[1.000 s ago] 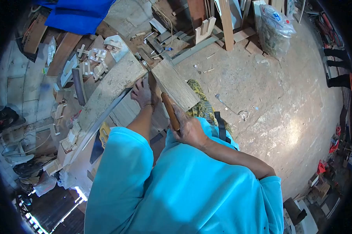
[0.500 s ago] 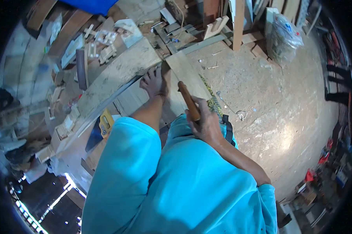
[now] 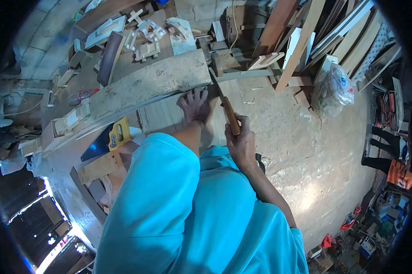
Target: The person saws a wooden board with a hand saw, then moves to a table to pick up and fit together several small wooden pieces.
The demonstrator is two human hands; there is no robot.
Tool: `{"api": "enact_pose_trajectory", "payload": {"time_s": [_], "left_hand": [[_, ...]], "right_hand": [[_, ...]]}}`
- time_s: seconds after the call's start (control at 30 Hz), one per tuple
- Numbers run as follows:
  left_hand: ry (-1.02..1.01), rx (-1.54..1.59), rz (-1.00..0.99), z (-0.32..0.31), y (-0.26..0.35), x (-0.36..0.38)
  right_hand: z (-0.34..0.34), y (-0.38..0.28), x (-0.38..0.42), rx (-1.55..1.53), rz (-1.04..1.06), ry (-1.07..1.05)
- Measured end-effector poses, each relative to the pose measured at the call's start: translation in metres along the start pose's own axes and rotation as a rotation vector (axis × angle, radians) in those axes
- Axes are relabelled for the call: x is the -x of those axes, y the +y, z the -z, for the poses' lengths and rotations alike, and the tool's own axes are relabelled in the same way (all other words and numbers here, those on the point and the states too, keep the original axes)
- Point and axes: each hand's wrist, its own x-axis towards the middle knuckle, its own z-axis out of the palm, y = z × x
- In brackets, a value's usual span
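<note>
My left hand [image 3: 195, 106] lies on a pale wooden board [image 3: 162, 114], its fingers spread and pressing down close to the thick, worn beam [image 3: 146, 82]. In my right hand [image 3: 242, 144] is a handsaw [image 3: 231, 116], its brown wooden handle wrapped by my fingers. The saw's thin dark blade reaches away from me, just right of my left hand, over the board. Whether its teeth are in the wood cannot be made out. Left of the board lies another saw with a yellow handle [image 3: 119, 134] and a dark blue blade.
Small wooden pieces [image 3: 147, 51] and a curved dark board [image 3: 110, 59] lie behind the beam. Long planks [image 3: 302, 45] lean at the back right near a plastic bag [image 3: 335, 91]. A person's dark-clothed legs [image 3: 379, 150] show at the far right.
The view has shifted, bringing more of the back planks into sight. The saw's blade now shows beyond its handle. My left hand stays spread on the board.
</note>
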Motion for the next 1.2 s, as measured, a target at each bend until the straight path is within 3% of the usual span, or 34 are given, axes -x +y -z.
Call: {"api": "enact_pose_trajectory", "payload": {"time_s": [0.17,0.27,0.73,0.8,0.9,0.97,1.2], "left_hand": [[-0.028,-0.009,-0.017,-0.001,-0.004,0.002],[0.098,0.028,-0.035,0.0,-0.003,0.001],[0.042,0.062,0.0,0.006,-0.002,0.002],[0.078,0.021,0.024,-0.012,-0.01,-0.008],[0.201,0.053,0.005,0.006,0.002,0.001],[0.185,0.042,0.011,0.008,0.006,-0.001],[0.14,-0.052,-0.003,-0.004,-0.004,-0.003]], "right_hand": [[-0.003,-0.003,0.002,-0.028,-0.021,-0.041],[-0.001,0.0,-0.005,-0.063,0.027,-0.046],[0.005,0.023,0.016,-0.054,-0.006,-0.076],[0.014,0.031,0.014,-0.148,-0.041,-0.139],[0.015,0.066,0.021,-0.202,0.092,-0.038],[0.006,0.081,0.027,-0.269,0.037,-0.035],[-0.009,0.05,0.03,-0.212,0.02,-0.12]]}}
